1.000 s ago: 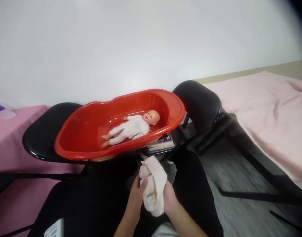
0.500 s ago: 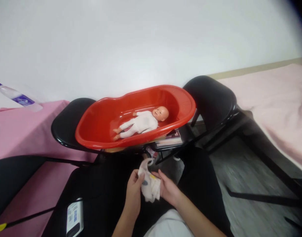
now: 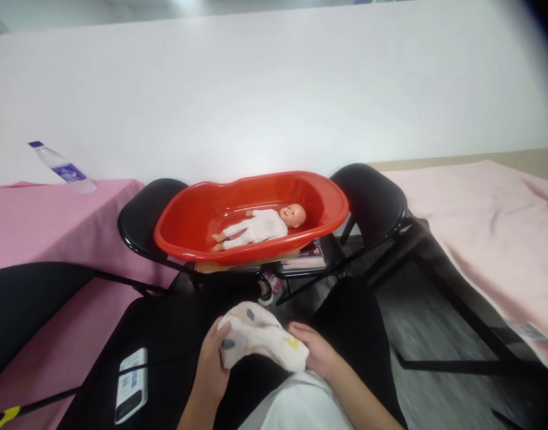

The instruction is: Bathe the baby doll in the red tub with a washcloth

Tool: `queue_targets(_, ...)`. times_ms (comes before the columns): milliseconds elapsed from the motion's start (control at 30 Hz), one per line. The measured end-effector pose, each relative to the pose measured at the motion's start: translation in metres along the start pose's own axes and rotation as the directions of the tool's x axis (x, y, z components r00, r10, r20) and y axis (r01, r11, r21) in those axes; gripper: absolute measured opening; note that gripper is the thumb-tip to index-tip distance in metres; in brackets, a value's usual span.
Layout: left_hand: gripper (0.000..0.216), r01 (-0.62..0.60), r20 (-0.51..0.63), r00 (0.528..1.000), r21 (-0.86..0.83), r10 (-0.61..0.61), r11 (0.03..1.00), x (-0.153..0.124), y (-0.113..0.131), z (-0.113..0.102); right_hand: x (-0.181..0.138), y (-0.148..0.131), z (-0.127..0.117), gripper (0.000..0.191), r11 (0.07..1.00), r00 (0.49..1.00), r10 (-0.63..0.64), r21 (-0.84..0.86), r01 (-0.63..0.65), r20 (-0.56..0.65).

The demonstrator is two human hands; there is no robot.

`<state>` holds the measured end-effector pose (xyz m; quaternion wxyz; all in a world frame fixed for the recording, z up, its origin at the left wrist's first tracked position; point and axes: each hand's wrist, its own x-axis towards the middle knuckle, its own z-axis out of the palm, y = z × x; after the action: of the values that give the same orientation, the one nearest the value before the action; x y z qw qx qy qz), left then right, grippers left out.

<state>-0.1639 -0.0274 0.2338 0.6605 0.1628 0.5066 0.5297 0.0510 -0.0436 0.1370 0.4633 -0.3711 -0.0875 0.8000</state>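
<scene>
Small white patterned cloth garment (image 3: 260,341): gripped by left hand (image 3: 211,367) and right hand (image 3: 319,355), over the lap, near red plastic baby tub (image 3: 188,221).

Head camera looks forward and down, near the lap.

We face a plain white wall (image 3: 274,89), evenly lit, with no shadows of note. Along its base at the right runs a tan strip (image 3: 480,158). Two black folding chairs (image 3: 372,203) stand side by side against the wall. At the left we see a surface under a pink cover (image 3: 36,221); at the right, a surface under a paler pink cloth (image 3: 489,221). The floor (image 3: 439,394) between them is grey and appears blurred.
</scene>
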Motion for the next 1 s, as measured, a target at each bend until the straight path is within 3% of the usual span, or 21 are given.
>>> queue_targets(100,0.037,0.103,0.018,0.995,-0.025,-0.103,0.994,-0.011,-0.011,-0.007,0.002,0.012,0.004,0.034,0.991,0.995,0.096,-0.093,-0.093,0.030)
queue_targets(233,0.039,0.119,0.036,0.993,-0.064,-0.117,0.991,-0.007,-0.017,-0.005,0.014,0.020,0.009,0.041,0.964,0.987,0.156,-0.223,-0.148,0.022)
queue_targets(367,0.044,0.096,0.000,0.995,-0.118,-0.096,0.988,0.008,-0.015,-0.006,0.019,0.013,0.009,0.029,0.992,0.994,0.072,-0.108,-0.063,0.083)
queue_targets(467,0.047,0.121,0.038,0.992,-0.150,-0.116,0.981,0.016,-0.019,-0.009,0.014,0.000,0.010,0.035,1.000,0.992,0.000,0.027,-0.004,0.128)
queue_targets(600,0.066,0.069,0.120,0.991,-0.063,-0.061,0.996,0.023,-0.023,0.001,0.008,-0.022,0.016,0.045,0.985,0.992,-0.101,-0.135,0.110,0.074)
queue_targets(733,0.078,-0.133,0.095,0.988,0.169,0.118,0.977,0.032,0.001,0.028,0.005,-0.061,0.030,0.044,0.930,0.967,-0.250,-0.267,0.252,0.044)
queue_targets(833,0.064,-0.399,0.156,0.917,0.339,0.367,0.852,0.045,0.044,0.055,0.004,-0.106,0.056,0.049,0.874,0.920,-0.379,-0.291,0.390,0.094)
queue_targets(933,0.051,-0.642,0.262,0.758,0.458,0.597,0.615,0.067,0.096,0.091,0.007,-0.156,0.093,0.048,0.799,0.848,-0.510,-0.285,0.529,0.143)
queue_targets(1000,0.050,-0.723,0.303,0.663,0.497,0.685,0.480,0.088,0.123,0.115,0.013,-0.186,0.113,0.047,0.753,0.819,-0.557,-0.334,0.567,0.137)
